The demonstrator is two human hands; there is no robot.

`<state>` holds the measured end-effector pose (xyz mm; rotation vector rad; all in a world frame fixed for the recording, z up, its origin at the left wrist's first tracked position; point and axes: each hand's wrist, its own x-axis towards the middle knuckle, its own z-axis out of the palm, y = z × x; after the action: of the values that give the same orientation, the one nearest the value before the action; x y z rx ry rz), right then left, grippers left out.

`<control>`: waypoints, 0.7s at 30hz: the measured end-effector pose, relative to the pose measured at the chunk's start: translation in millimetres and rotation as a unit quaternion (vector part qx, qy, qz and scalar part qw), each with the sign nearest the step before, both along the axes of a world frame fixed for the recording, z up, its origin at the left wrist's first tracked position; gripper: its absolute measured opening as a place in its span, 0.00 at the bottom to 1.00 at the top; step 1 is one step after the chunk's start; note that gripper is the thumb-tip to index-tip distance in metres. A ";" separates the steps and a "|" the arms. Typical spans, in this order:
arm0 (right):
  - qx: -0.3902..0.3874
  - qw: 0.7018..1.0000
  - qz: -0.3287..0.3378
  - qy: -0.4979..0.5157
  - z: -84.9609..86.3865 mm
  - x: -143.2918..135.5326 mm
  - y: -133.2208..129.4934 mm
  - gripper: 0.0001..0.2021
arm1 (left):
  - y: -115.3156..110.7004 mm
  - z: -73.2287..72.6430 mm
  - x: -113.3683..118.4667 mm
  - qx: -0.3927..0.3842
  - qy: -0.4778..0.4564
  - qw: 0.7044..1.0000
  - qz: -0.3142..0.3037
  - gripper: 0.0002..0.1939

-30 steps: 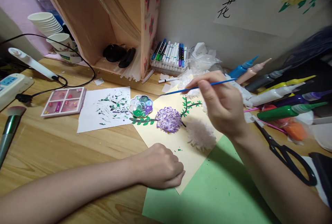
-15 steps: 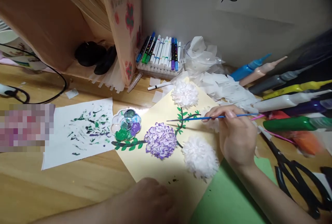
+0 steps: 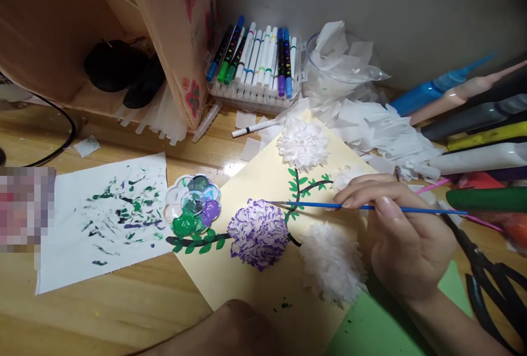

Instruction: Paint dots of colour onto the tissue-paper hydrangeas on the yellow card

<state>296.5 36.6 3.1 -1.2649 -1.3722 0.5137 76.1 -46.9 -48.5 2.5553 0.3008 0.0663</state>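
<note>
A slim blue paintbrush (image 3: 304, 204) is pinched in my right hand (image 3: 403, 229), its tip at the upper edge of a purple-tinted paper flower (image 3: 258, 232). That flower sits on a pale yellow sheet (image 3: 230, 284) with painted dark stems and green leaves. Two white paper flowers are on the same sheet, one at its top (image 3: 303, 144), the other at lower right (image 3: 332, 262), beside my right hand. My left hand (image 3: 242, 326) rests at the sheet's lower edge, in shadow; its fingers cannot be made out. Left of the purple flower stands a paint palette (image 3: 173, 194) with green and purple paint.
A paint-smeared white paper (image 3: 61, 246) lies left of the palette. Behind are a box of markers (image 3: 255, 92), a tub (image 3: 310, 62) and white paper scraps (image 3: 370, 125). On the right are paint bottles (image 3: 481, 159), black scissors (image 3: 489, 273) and a green sheet (image 3: 358, 334).
The view has moved closer to the sheet. The brush tip has come down from above the purple flower to its upper edge. My left hand stays at the lower edge.
</note>
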 end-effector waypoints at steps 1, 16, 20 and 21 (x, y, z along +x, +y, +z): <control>0.005 1.000 -0.005 -0.005 0.6 0.0 0.8 0.11 | 1.0 1.4 0.3 0.004 -0.004 1.000 -0.005 0.19; 0.029 0.999 0.022 0.003 4.3 5.2 0.2 0.13 | 9.2 11.1 1.5 -0.023 0.013 0.999 -0.030 0.18; 0.007 1.000 0.028 -0.006 3.2 5.9 2.0 0.13 | 9.4 14.4 4.6 -0.053 0.057 0.996 -0.034 0.18; 0.017 1.000 0.023 -0.001 3.8 5.9 3.4 0.13 | 9.4 15.1 5.4 -0.061 0.062 0.996 -0.035 0.17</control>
<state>302.4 39.9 6.8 -1.2086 -1.4102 0.5184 81.5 -37.5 -33.4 2.4505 0.2537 -0.1336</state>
